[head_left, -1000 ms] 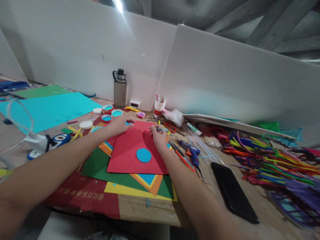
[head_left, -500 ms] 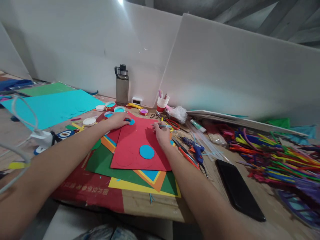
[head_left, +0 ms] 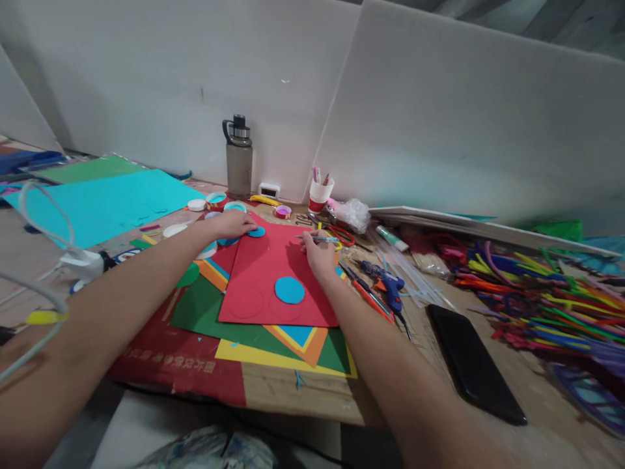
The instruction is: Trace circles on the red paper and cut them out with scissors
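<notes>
A red sheet of paper (head_left: pixel 254 267) lies on top of a stack of coloured sheets, with faint circle outlines drawn near its lower edge. My left hand (head_left: pixel 233 225) is at its upper left, fingers pinched at the edge of a small blue paper circle (head_left: pixel 257 232). Whether that circle rests flat or is slightly raised, I cannot tell. A second blue circle (head_left: pixel 290 290) lies on the lower right part of the red sheet. Over the sheet's upper right, my right hand (head_left: pixel 317 253) is closed around a pen (head_left: pixel 323 240), its tip pointing left.
Right of the paper lie a blue glue gun (head_left: pixel 388 286), a black phone (head_left: pixel 473 361) and many pipe cleaners (head_left: pixel 532 286). Behind stand a bottle (head_left: pixel 239 163) and a paper cup of pens (head_left: pixel 320 193). Round tubs (head_left: pixel 216 200) and a white plug with cable (head_left: pixel 83 264) are leftward.
The view has tilted down slightly. My left hand still has the small blue circle at the upper left, and the pen stays in my right hand above the red sheet.
</notes>
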Tool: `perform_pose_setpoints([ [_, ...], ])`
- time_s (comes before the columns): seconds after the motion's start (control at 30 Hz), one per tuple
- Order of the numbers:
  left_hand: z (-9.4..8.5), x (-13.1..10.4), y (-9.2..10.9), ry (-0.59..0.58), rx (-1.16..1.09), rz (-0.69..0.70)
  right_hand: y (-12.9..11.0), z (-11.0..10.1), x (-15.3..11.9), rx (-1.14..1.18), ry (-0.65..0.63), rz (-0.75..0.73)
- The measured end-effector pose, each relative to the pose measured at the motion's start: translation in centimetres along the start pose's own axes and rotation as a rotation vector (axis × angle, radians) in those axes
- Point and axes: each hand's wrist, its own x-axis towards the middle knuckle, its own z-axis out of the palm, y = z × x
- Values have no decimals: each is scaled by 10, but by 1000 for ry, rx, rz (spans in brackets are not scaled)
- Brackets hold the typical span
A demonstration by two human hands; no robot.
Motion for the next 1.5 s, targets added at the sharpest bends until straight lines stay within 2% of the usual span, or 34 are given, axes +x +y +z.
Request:
perform_pose_setpoints([
  [0.1, -10, 5, 4, -63, 63, -29, 1, 0, 0, -3, -3, -16],
  [0.23, -17, 7, 7, -81, 61, -61, 2, -1, 1, -15, -5, -21],
  [0.47, -4, 10, 0, -52, 69, -19, 2, -1, 1, 6, -1, -12],
  [0.57, 3, 11, -2, 0, 161, 65, 2, -1, 1, -2, -10, -23],
  [0.67, 6, 10, 0, -6, 211, 144, 0, -1, 0, 1, -17, -23],
  [1.0, 7, -3, 6, -21, 149, 179, 2, 2, -1, -104, -24, -86],
  [1.23, 8, 0, 3, -48, 153, 143, 0, 2, -3, -109, -33, -83],
  [1.5, 9, 2, -2, -70, 180, 173, -3, 1, -4, -148, -36, -73],
])
